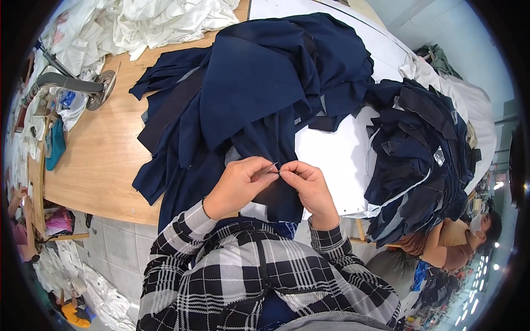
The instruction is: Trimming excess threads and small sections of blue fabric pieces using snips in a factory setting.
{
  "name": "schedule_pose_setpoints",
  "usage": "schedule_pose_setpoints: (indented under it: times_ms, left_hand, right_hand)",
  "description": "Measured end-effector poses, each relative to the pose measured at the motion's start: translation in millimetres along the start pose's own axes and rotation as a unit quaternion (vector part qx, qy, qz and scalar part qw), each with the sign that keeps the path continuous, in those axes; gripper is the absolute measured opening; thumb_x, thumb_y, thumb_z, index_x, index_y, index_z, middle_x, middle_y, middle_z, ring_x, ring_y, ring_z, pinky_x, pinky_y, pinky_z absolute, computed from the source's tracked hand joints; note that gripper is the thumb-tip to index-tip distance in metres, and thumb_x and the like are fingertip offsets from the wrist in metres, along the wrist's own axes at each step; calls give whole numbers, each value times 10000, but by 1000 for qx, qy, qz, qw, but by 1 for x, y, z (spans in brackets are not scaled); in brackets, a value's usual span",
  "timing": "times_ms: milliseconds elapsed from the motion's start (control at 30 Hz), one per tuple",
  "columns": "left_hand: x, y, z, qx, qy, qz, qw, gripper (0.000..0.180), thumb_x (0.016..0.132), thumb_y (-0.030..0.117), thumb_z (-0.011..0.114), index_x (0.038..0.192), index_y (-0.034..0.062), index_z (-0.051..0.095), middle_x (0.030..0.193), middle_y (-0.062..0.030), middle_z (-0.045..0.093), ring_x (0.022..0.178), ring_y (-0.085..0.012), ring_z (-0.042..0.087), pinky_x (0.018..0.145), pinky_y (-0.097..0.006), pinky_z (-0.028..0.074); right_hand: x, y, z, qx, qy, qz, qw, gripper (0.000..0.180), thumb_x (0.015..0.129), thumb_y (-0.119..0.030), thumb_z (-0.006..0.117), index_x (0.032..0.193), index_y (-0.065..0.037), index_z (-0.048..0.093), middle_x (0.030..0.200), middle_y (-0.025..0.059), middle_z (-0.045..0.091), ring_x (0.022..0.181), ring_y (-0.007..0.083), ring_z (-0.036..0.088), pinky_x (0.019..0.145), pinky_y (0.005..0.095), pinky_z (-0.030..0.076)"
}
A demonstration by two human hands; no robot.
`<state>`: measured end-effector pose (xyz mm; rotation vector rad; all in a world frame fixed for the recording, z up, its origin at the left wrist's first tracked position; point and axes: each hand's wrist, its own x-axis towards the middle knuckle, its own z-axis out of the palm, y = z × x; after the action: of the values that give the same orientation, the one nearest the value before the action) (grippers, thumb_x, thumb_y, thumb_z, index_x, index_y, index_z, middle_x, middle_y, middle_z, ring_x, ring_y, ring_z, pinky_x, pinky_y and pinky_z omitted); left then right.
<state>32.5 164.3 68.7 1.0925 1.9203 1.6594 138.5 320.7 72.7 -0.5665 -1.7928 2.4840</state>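
My left hand [240,182] is closed with a thin, silvery, pointed tool [267,170] showing between its fingers; its exact kind is too small to make out. Close beside it, my right hand [312,190] pinches thumb and forefinger together at a tiny dark bit, which I cannot name. The fingertips of both hands nearly meet. Below and beyond them lies a big heap of navy blue cloth pieces [248,83], draped over the table and hanging past its near edge.
The wooden tabletop [94,171] joins a white surface [326,160]. More dark navy pieces [419,149] are piled at right, near a masked person [464,237]. White cloth [171,22] lies at the far left. A grey arm with a round base [102,88] stands on the table's left.
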Motion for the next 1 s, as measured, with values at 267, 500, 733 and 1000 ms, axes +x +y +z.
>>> schedule_pose_setpoints:
  times_ms: [267, 500, 733, 1000]
  left_hand:
    - [6, 2, -6, -318, -48, -295, 900, 200, 893, 220, 592, 805, 42, 575, 644, 13, 561, 474, -36, 483, 410, -174, 337]
    - [5, -13, -3, -383, -47, -316, 867, 211, 873, 243, 623, 780, 57, 583, 647, -1, 574, 453, -44, 484, 389, -166, 335]
    - [10, -1, -14, -324, -66, -319, 888, 200, 865, 231, 632, 791, 48, 601, 609, 24, 552, 453, -22, 442, 401, -164, 306]
    - [25, -1, -22, -196, -97, -242, 945, 165, 862, 185, 620, 833, 23, 613, 604, 19, 547, 470, -11, 429, 428, -163, 321]
  right_hand:
    - [-1, -2, 7, 5, 0, -49, 999, 278, 809, 26, 631, 1075, 12, 553, 1020, 50, 573, 912, 82, 534, 802, 193, 445]
    - [1, 6, 7, 60, 1, -66, 996, 338, 792, 80, 610, 1098, -15, 500, 964, 40, 548, 920, 116, 532, 823, 216, 441]
    - [0, 8, 2, 26, -1, -88, 996, 300, 791, 67, 616, 1070, -9, 540, 999, 44, 556, 935, 117, 535, 840, 221, 438]
    - [-2, 1, 2, -24, -31, -88, 995, 178, 804, 74, 576, 937, 16, 680, 1011, 92, 609, 927, 148, 579, 822, 230, 465]
